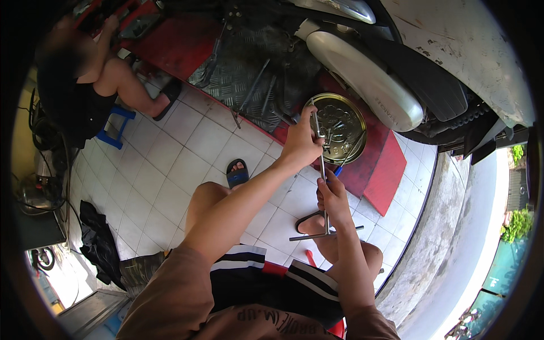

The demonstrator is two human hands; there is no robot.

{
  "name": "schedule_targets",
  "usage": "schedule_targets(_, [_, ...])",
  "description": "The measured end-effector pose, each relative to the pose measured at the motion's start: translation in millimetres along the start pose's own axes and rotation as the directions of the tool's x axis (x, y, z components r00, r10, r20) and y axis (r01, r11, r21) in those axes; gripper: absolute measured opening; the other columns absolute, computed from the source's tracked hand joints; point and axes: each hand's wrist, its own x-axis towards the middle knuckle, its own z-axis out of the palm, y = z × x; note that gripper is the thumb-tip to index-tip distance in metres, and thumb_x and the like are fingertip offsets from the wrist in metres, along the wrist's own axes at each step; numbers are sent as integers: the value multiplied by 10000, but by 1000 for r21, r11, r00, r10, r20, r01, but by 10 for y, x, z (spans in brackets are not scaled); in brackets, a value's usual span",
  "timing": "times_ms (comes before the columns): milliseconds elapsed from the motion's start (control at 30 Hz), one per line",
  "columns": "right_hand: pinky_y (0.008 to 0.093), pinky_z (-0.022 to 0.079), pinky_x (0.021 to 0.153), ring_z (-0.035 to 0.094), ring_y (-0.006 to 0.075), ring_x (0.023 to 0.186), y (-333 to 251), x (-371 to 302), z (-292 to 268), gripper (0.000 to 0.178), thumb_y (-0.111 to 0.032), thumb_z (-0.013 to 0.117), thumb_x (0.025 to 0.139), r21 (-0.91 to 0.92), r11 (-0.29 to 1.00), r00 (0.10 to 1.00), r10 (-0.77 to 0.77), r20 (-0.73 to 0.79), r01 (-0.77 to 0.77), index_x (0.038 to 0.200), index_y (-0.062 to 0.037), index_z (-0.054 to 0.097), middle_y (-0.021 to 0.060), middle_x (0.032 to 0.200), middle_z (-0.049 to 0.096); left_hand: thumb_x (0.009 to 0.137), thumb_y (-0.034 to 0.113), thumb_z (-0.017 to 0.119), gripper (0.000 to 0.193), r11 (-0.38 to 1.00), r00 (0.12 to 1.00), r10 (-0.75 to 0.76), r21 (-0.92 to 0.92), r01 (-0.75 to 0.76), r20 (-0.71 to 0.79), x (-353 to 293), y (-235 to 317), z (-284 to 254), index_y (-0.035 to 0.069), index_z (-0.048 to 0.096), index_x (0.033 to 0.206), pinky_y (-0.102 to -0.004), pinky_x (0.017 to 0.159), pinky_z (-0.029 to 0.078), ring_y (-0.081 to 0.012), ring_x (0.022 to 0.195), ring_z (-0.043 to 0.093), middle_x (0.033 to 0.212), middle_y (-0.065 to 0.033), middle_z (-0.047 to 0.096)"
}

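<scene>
My right hand [333,197] is closed round the shaft of a T-handle wrench [327,224], whose crossbar lies toward me. Ahead of it, my left hand [300,140] grips a shiny metal part [317,126] at the wrench's far end. Its exact kind I cannot make out, and my fingers hide some of it. Just beyond both hands is a round brass-coloured tray [363,126] with several bolts and small metal pieces [340,131] in it. A blue handle [338,170] shows between my right hand and the tray rim; whether my fingers touch it is unclear.
The tray stands on a red platform [379,164] with a dark tread-plate surface [226,85], where several tools lie. A motorcycle [368,79] overhangs it at the right. At the far left a person [73,85] sits on a blue stool [117,127]. Black cloth [99,243] lies on the tiles.
</scene>
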Motion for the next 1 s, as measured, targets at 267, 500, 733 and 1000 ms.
schedule_targets(267, [289, 515, 704, 637, 140, 785, 85, 13, -177, 204, -121, 496, 947, -396, 916, 936, 196, 292, -69, 1069, -4, 610, 81, 843, 674, 760, -60, 631, 658, 999, 997, 14, 32, -11, -79, 110, 188, -293, 142, 357, 1323, -312, 620, 501, -200, 617, 661, 676, -131, 660])
schedule_targets(500, [278, 495, 719, 615, 148, 835, 40, 31, -150, 214, -164, 573, 931, -399, 911, 712, 347, 610, -102, 1073, -4, 595, 61, 908, 672, 748, -58, 628, 620, 998, 995, 19, 60, -25, 94, 128, 212, -338, 147, 378, 1277, -313, 609, 493, -203, 600, 646, 645, -111, 634])
schedule_targets(733, [321, 493, 807, 643, 219, 901, -101, -231, -206, 231, -173, 593, 938, 12, 1000, 579, -7, 815, -5, 1010, 45, 606, 131, 948, 680, 809, -65, 620, 563, 965, 933, 156, -250, -75, 325, 195, 669, -410, 116, 358, 1273, -286, 542, 505, -163, 615, 659, 693, -103, 637])
schedule_targets(1000, [333, 495, 622, 639, 241, 643, -905, -561, 101, 376, -322, 629, 904, 205, 970, 907, -200, 370, 130, 872, 47, 569, 117, 727, 604, 879, 0, 618, 518, 851, 854, 302, -524, -42, 423, 873, 958, -582, 89, 326, 1298, -300, 606, 549, -206, 684, 678, 787, -134, 655])
